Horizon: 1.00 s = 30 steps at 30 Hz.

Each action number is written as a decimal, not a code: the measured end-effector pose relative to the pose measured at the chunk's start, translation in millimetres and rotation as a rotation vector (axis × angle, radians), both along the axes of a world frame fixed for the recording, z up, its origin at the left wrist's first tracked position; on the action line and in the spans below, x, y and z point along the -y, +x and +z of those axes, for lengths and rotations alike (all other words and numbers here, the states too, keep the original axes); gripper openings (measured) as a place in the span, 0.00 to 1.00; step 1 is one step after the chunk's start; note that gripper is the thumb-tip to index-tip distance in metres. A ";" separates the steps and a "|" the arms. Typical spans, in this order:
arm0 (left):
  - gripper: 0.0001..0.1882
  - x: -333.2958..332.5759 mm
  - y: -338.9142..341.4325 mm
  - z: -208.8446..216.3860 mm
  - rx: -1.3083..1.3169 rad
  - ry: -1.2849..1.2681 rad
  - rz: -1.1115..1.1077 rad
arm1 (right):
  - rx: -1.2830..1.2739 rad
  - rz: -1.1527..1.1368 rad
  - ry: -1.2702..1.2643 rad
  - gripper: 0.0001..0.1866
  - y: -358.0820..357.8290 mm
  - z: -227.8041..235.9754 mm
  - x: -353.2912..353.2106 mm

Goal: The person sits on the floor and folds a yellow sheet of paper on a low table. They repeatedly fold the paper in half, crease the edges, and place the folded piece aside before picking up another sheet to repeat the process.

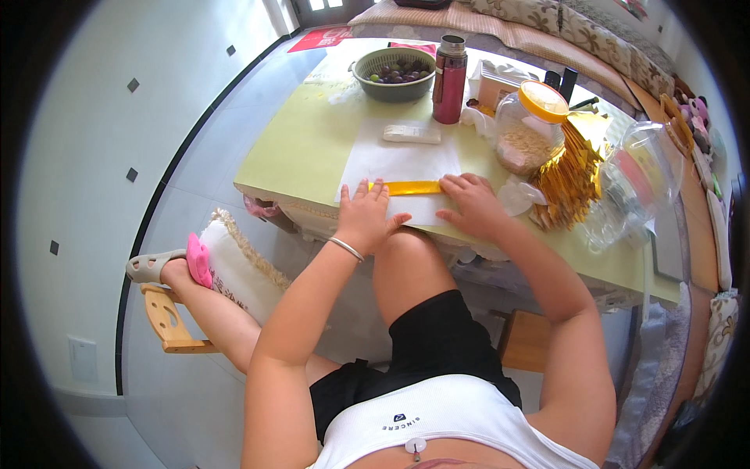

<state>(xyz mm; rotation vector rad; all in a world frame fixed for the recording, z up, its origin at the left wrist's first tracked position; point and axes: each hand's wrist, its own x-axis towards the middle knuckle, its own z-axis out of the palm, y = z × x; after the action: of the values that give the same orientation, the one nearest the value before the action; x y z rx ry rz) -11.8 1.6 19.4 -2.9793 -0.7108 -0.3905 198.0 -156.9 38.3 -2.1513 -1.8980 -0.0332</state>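
A narrow strip of shiny gold paper [415, 187] lies crosswise on a white sheet [414, 160] at the table's near edge. At its left end my left hand [362, 215] rests flat, fingertips on the strip and thumb spread toward the right. My right hand [476, 206] lies over the other end, its fingers stretched out and its thumb apart. Neither hand is closed around anything. Just beyond the strip sits a small whitish flat bundle [412, 134]. Whether the strip is folded in layers I cannot tell.
Behind stand a colander of grapes [393, 77] and a red thermos [449, 82]. To the right are a yellow-lidded jar [533, 129], crumpled white tissue [519, 195], a stack of gold folded papers [569, 176] and a clear plastic container [633, 184]. A wooden stool [176, 320] is at lower left.
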 end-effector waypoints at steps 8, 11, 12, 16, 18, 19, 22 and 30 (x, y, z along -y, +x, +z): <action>0.32 -0.7 9.6 22.6 0.086 -0.006 0.093 | -0.303 0.103 0.228 0.29 -8.9 -8.5 11.2; 0.31 5.2 17.5 24.0 0.008 -0.001 0.128 | -0.112 -0.112 0.410 0.28 17.2 -20.7 -8.7; 0.32 6.1 18.3 23.1 -0.028 0.001 0.143 | -0.076 -0.178 0.389 0.26 20.6 -21.5 -15.3; 0.32 3.5 10.7 22.7 -0.026 -0.031 0.156 | -0.017 -0.249 0.080 0.18 25.7 0.8 -44.2; 0.32 5.1 14.9 21.7 -0.011 -0.034 0.153 | 0.087 -0.281 0.075 0.15 46.7 -1.8 -65.1; 0.32 5.5 15.1 21.3 -0.020 -0.039 0.157 | 0.135 -0.295 0.071 0.13 56.8 -8.3 -77.5; 0.32 4.2 16.3 23.0 -0.025 -0.043 0.155 | 0.174 -0.451 0.249 0.16 77.6 -20.8 -107.0; 0.27 -20.8 -0.7 22.2 -0.014 -0.115 0.060 | -0.004 0.197 -0.029 0.31 32.2 -12.6 -52.8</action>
<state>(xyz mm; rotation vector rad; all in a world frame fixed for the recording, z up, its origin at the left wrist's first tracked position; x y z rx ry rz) -12.4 22.3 41.6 -3.0549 -0.8474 -0.3365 230.2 -104.2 25.7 -1.9703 -2.1104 0.0383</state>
